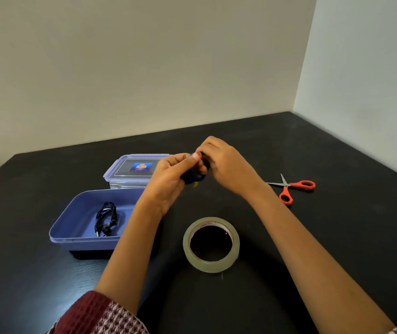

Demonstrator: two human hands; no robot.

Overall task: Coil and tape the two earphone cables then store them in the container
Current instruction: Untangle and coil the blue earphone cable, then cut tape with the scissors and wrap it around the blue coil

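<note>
1. Head view: your left hand (171, 175) is up, fingers curled round the blue earphone bundle (192, 177). Your right hand (225, 162) meets it, fingertips pinching the bundle's top.
2. The black earphone coil (106, 219) lies in the blue container (72, 214), and the tape roll (210, 263) sits between your forearms.

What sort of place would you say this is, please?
Probably a plain indoor room, perhaps a home desk: a dark table in a corner of bare walls, holding a tape roll and scissors.
</note>
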